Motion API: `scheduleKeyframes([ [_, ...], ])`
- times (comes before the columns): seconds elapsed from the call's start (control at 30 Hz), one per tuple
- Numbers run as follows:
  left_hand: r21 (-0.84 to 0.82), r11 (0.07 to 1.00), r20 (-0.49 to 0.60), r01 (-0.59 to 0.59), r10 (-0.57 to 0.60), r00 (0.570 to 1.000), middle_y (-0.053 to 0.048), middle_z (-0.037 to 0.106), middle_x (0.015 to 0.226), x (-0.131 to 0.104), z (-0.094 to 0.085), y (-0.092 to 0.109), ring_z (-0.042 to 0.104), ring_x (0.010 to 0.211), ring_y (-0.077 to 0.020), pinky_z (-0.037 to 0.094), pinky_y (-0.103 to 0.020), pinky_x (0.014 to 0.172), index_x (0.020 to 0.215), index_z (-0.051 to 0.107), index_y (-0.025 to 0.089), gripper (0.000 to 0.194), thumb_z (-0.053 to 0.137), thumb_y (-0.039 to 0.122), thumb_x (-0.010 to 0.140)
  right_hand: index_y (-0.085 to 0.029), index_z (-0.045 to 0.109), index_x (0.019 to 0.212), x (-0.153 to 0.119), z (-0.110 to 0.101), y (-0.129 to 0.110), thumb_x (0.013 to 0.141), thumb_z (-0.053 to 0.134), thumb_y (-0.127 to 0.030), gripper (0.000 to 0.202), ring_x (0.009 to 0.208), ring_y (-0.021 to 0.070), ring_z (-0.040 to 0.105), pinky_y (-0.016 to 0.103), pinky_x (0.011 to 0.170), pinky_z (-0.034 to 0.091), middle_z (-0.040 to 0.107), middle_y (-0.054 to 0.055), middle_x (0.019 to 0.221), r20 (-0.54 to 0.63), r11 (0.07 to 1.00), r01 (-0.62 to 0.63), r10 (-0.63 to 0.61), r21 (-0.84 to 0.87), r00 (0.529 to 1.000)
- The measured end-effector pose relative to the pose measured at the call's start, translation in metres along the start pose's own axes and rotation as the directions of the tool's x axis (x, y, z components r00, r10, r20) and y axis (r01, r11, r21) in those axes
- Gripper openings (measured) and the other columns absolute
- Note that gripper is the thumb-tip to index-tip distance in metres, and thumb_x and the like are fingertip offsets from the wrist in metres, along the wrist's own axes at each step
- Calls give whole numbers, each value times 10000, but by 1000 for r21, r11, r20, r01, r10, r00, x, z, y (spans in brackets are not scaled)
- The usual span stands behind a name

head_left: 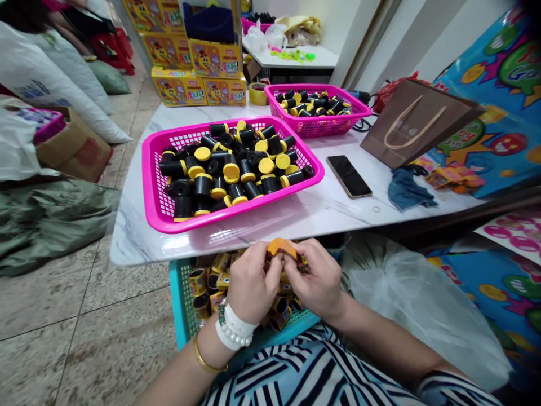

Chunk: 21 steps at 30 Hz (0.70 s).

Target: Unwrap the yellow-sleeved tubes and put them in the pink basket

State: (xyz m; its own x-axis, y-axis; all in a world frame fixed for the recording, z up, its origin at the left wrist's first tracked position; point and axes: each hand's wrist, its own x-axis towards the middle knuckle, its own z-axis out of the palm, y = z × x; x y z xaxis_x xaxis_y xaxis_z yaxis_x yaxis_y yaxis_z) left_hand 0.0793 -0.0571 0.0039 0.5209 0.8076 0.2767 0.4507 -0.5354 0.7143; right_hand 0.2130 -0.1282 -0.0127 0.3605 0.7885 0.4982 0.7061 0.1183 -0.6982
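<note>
Left to right: a pink basket (150, 169) of yellow-capped black cylinders (203, 185); nearer, a turquoise basket (176, 301) of printed sleeves (198, 282); the left hand (253, 282), thumb and fingers pinched on an orange piece (279, 246) above that basket (apparently unfinished); the right hand (316, 276), likewise pinched on it; farther, a second pink basket (321, 128), also filled; the share done or left cannot be told

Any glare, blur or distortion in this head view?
Head view: glare on the tabletop below the near pink basket; wide-angle stretch seems to tilt the paper bag; top-right corner dark; green sack looks soft; orange piece fairly clear.
</note>
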Motion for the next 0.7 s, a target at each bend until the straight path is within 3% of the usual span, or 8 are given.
scheduleKeyframes([
  [0.1, -43, 999, -16, 0, -1, 1000, -47, 656, 746, -4, -4, 3, 602, 663, -175, 450, -275, 649, 862, 635, 189, 126, 536, 243, 918, -214, 673, 905, 6, -5, 7, 866, 658, -246, 53, 783, 200, 646, 344, 726, 543, 688, 60, 832, 131, 968, -158, 134, 196, 982],
  [0.17, -213, 976, 141, 36, -6, 990, -32, 633, 674, -3, -12, -1, 584, 594, -166, 444, -274, 594, 841, 646, 187, 130, 574, 277, 902, -204, 639, 809, 17, -8, 16, 791, 761, -395, 228, 707, 176, 631, 308, 648, 537, 662, 22, 763, 438, 786, -423, 218, 450, 872],
  [0.23, -476, 856, 425, 202, 23, 905, 10, 570, 547, 0, -19, -10, 527, 460, -141, 420, -261, 498, 832, 635, 189, 181, 612, 361, 881, -196, 552, 690, 25, -9, 23, 622, 867, -523, 459, 602, 136, 572, 262, 556, 497, 591, -26, 665, 661, 504, -617, 116, 604, 741],
  [0.3, -608, 673, 618, 421, 68, 783, 46, 516, 479, 4, -22, -19, 462, 366, -120, 391, -248, 425, 844, 601, 195, 256, 614, 449, 866, -197, 467, 635, 28, -7, 25, 522, 910, -546, 575, 553, 103, 509, 231, 517, 451, 526, -55, 630, 707, 349, -676, 52, 649, 706],
  [0.33, -613, 638, 640, 466, 56, 766, 50, 512, 484, 6, -23, -23, 452, 361, -115, 383, -243, 414, 846, 589, 195, 272, 609, 466, 864, -198, 459, 641, 27, -5, 24, 536, 912, -525, 568, 550, 96, 490, 223, 513, 435, 513, -59, 634, 694, 364, -671, 86, 646, 715],
  [0.53, -281, 954, 269, 106, -27, 963, -23, 593, 674, 16, -28, -22, 526, 638, -153, 420, -274, 603, 798, 661, 169, 115, 606, 258, 846, -195, 589, 713, 16, -5, 9, 727, 832, -308, 268, 701, 139, 546, 267, 659, 475, 588, -4, 730, 275, 829, -400, 310, 390, 910],
  [0.6, -423, 876, 429, 230, -30, 903, -13, 588, 650, 14, -28, -25, 512, 579, -137, 412, -259, 551, 854, 667, 168, 136, 613, 293, 862, -192, 582, 704, 17, -8, 9, 681, 868, -329, 318, 662, 126, 557, 256, 625, 482, 597, -14, 721, 431, 715, -489, 285, 500, 856],
  [0.7, -622, 516, 700, 588, 31, 713, 47, 502, 527, 7, -22, -37, 401, 407, -82, 347, -208, 415, 916, 638, 169, 242, 666, 402, 858, -174, 560, 651, 22, -6, 15, 522, 953, -360, 453, 569, 91, 543, 216, 539, 472, 595, -43, 667, 717, 390, -718, 180, 576, 673],
])
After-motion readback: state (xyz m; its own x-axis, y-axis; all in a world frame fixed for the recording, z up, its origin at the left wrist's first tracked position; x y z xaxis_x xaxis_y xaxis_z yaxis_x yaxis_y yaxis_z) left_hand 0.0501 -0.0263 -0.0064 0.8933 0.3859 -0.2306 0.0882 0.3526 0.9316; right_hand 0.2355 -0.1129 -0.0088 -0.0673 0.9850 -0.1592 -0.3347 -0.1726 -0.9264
